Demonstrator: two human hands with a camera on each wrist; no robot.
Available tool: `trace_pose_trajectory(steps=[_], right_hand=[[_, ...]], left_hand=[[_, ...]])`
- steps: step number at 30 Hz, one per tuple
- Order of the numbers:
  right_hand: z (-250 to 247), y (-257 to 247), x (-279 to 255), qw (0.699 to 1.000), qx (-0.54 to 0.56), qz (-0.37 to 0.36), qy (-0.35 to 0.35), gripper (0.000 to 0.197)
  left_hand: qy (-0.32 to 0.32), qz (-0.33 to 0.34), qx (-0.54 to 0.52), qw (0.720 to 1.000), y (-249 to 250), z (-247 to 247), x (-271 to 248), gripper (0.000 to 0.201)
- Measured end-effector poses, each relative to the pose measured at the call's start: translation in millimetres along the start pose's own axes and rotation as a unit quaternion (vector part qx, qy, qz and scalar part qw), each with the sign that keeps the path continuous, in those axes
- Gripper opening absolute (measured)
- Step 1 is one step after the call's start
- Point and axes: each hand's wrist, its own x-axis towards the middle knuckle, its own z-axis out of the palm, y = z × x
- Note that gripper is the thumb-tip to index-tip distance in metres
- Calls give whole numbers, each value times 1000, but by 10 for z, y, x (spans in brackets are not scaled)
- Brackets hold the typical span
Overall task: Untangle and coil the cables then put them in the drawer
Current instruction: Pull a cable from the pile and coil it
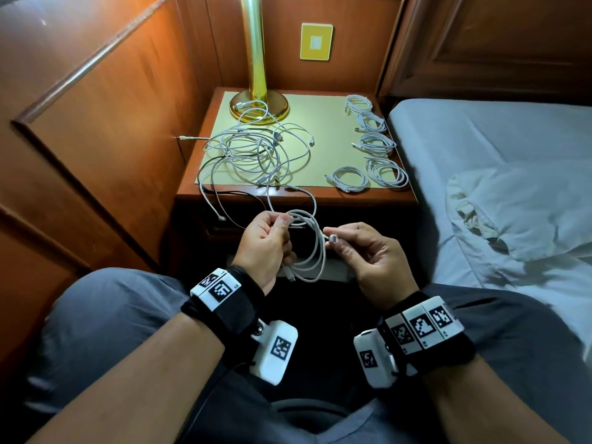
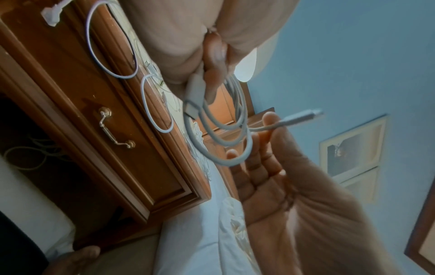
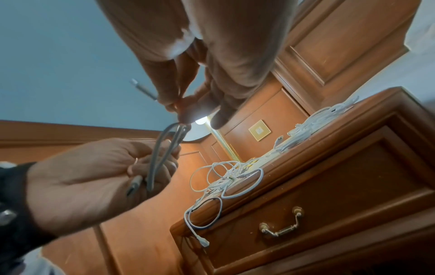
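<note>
A white cable (image 1: 307,241), partly wound into loops, was held in front of the nightstand, above the person's lap. The loops were gathered in the left hand (image 1: 266,241), its grip closed around them with one plug hanging at the bottom. The cable's free end, near its plug (image 1: 333,238), was pinched between thumb and fingertips of the right hand (image 1: 368,254), at 3 o'clock from the loops.

On the surface (image 1: 320,123) of the nightstand, at 12 o'clock from the hands, a tangle of white cables (image 1: 253,152) was spread, with strands draped over the front edge. Five coiled cables (image 1: 376,144) were laid along the right side. A brass lamp (image 1: 258,75) stood at the back. The drawer (image 3: 329,204) below was seen closed. A bed (image 1: 496,155) lay at 3 o'clock.
</note>
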Motion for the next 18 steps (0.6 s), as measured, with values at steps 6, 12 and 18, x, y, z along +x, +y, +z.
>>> trace_pose_trajectory(steps=[6, 12, 18], right_hand=[[35, 37, -13, 999, 29, 38, 18, 13], [11, 69, 32, 989, 66, 129, 0, 25], [41, 114, 69, 980, 26, 197, 23, 33]], left_hand=[[-53, -17, -29, 998, 10, 56, -51, 20], [-111, -19, -27, 993, 33, 14, -71, 21], [-130, 14, 11, 991, 0, 18, -95, 18]])
